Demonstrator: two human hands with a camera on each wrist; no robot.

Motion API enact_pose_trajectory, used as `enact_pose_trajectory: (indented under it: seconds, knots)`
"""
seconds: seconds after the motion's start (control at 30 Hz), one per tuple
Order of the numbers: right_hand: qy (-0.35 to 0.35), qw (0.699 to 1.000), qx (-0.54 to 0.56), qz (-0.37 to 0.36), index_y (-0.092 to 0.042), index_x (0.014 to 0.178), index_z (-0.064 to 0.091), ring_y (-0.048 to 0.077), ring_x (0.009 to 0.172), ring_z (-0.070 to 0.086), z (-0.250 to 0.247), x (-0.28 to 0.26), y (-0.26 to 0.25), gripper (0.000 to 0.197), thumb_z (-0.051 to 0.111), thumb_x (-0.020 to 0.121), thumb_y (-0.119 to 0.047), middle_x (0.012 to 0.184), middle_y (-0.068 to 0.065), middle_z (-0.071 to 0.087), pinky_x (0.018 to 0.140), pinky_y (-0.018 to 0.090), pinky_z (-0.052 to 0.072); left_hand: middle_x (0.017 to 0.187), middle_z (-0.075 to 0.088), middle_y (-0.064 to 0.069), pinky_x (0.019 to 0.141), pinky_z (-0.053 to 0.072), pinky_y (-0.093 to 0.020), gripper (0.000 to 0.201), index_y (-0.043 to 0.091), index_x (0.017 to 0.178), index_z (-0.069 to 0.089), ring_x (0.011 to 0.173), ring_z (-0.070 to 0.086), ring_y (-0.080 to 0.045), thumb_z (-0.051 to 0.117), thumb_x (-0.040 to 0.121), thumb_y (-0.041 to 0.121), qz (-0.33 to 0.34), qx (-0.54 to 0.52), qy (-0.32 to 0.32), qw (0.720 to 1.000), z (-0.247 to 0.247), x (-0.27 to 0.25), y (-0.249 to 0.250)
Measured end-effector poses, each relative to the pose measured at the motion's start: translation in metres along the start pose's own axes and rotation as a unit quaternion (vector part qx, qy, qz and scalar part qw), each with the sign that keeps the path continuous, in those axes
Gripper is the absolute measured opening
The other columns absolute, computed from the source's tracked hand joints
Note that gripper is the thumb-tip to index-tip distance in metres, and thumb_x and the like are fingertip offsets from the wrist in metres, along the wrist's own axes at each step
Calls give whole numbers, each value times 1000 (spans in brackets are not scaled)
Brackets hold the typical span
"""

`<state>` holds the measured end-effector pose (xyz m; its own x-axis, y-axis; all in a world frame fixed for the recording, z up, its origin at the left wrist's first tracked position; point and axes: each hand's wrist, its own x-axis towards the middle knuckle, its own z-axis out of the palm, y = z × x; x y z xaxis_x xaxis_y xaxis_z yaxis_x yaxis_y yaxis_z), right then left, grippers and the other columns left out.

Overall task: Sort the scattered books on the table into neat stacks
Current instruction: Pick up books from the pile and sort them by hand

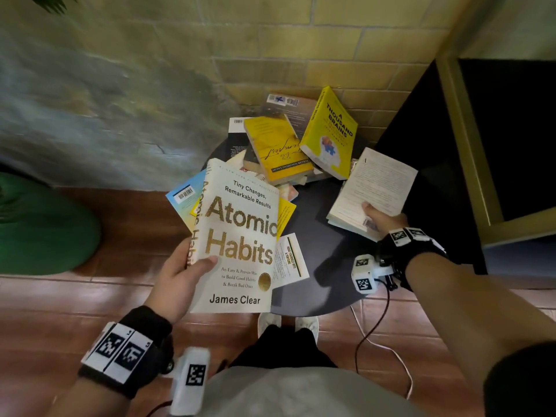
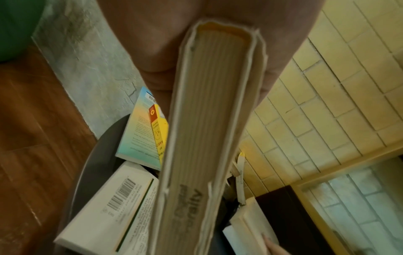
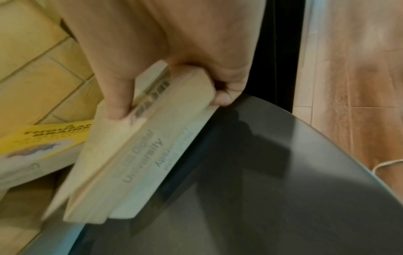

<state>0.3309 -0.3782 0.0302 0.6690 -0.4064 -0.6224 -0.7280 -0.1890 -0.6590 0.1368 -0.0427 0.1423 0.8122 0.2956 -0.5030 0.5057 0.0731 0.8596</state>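
A round dark table point(image 1: 319, 236) stood against a yellow brick wall point(image 1: 301, 31), books strewn across its far and left parts. The Atomic Habits book point(image 1: 237, 236), the largest in view, was held up above the table's left edge, front cover facing the camera. Gripping it by the spine side was the left hand point(image 1: 180, 278), thumb laid across the cover and fingers curled behind; the left wrist view looked straight along the book's page edge point(image 2: 202, 138). At the table's right edge, the right hand point(image 1: 382, 219) held an open book point(image 1: 373, 191) tilted, pages showing, thumb pressed on the upper page and fingers curled under the block, as the right wrist view showed point(image 3: 139, 146). At the far edge, the yellow A Thousand Brains book point(image 1: 331, 133) leaned tilted on the pile, just beside a yellow paperback point(image 1: 276, 145) lying cover up over other books. A pale blue book point(image 1: 186, 197) lay back cover up, overhanging the left edge, partly behind the held book. A white book with a green stripe point(image 1: 290, 260) rested near the table's front edge, its barcode visible in the left wrist view point(image 2: 109, 215).
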Motion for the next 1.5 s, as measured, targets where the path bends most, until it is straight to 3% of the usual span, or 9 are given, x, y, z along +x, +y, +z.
enact_pose_trajectory:
  seconds: [0.23, 0.37, 0.5, 0.63, 0.77, 0.93, 1.07, 1.27, 1.5]
  knots:
    - [-62, 998, 30, -1, -16, 111, 64, 21, 96, 62, -21, -22, -12, 46, 76, 76, -43, 103, 0, 65, 88, 28, 45, 104, 75, 12, 79, 49, -23, 36, 24, 114, 62, 97, 70, -6, 68, 81, 12, -8, 20, -32, 999, 16, 1, -9]
    - [-60, 997, 55, 14, -18, 101, 70, 23, 94, 68, -26, -30, -12, 66, 85, 49, -57, 105, 1, 72, 94, 39, 52, 103, 75, 13, 79, 48, -21, 30, 21, 113, 62, 95, 69, -3, 66, 88, 7, -2, 35, -51, 998, 33, 6, -10]
    - [-43, 998, 49, -10, -15, 81, 67, 26, 84, 69, -30, -43, -11, 34, 83, 67, -41, 96, 8, 72, 84, 43, 57, 110, 72, 6, 73, 50, -11, 32, 13, 120, 60, 93, 69, -1, 58, 92, -1, -7, 41, -57, 997, 38, 10, -12]
    - [10, 992, 48, -119, -7, 106, 68, 22, 96, 67, -40, -58, -16, 44, 82, 71, -32, 107, 6, 70, 87, 31, 53, 110, 72, 4, 73, 51, -13, 33, 14, 120, 60, 94, 69, -5, 63, 90, 1, -16, 24, -65, 997, 32, 11, -16]
    - [11, 981, 91, -173, -3, 119, 60, 12, 86, 64, -47, -73, -40, 53, 81, 74, -21, 108, 2, 67, 56, 7, 48, 106, 76, 7, 78, 52, -22, 44, 19, 115, 63, 98, 71, -13, 66, 71, 18, -18, 0, -67, 998, 23, 8, -19]
    - [-27, 972, 93, -215, -13, 121, 63, 11, 98, 65, -35, -83, -75, 52, 80, 74, -28, 112, -3, 68, 81, 23, 49, 108, 76, 6, 84, 51, -30, 43, 20, 114, 64, 98, 71, -14, 65, 71, 19, -17, -13, -71, 997, 13, 2, -17]
    - [-33, 977, 38, -206, -13, 114, 67, 17, 99, 67, -22, -72, -86, 48, 81, 73, -34, 111, 1, 70, 91, 32, 52, 110, 75, 5, 89, 49, -35, 47, 22, 113, 65, 101, 70, -16, 70, 66, 24, -10, -11, -52, 999, 5, 2, -15]
    - [56, 986, 9, -158, -10, 111, 67, 20, 95, 69, -43, -45, -79, 59, 82, 64, -43, 106, 4, 72, 85, 32, 53, 107, 76, 6, 87, 49, -33, 42, 22, 112, 65, 100, 70, -14, 65, 70, 21, -6, -7, -32, 999, -6, 2, -14]
    - [87, 953, -238, -164, -5, 116, 51, 32, 105, 64, -44, -30, -91, 69, 83, 66, -41, 118, 13, 64, 83, 38, 49, 100, 77, 10, 77, 50, -26, 36, 22, 111, 63, 91, 72, -9, 69, 76, 11, -4, -8, -35, 999, -3, 6, -10]
